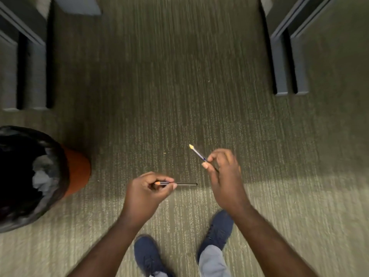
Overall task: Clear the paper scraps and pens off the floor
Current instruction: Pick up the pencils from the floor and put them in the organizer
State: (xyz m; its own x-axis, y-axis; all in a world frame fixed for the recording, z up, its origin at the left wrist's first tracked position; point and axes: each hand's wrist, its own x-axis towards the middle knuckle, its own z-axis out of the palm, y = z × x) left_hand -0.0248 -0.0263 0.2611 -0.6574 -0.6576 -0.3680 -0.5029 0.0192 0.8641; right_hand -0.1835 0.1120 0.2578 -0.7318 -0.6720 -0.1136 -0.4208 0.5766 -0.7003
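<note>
I stand on a green-grey carpet, looking straight down. My left hand [148, 188] pinches a thin black pen [185, 184] with an orange end, held level and pointing right. My right hand [223, 172] grips a blue-and-white pen [197, 152] with a yellow tip, angled up and to the left. Both hands are held above the floor, about a hand's width apart. No paper scraps lie on the carpet in this view.
An orange bin [78, 172] with a black liner stands at the left, crumpled paper [41, 178] inside it. Grey furniture panels rise at the upper left [34, 72] and upper right [287, 62]. My dark blue shoes [219, 230] are below the hands.
</note>
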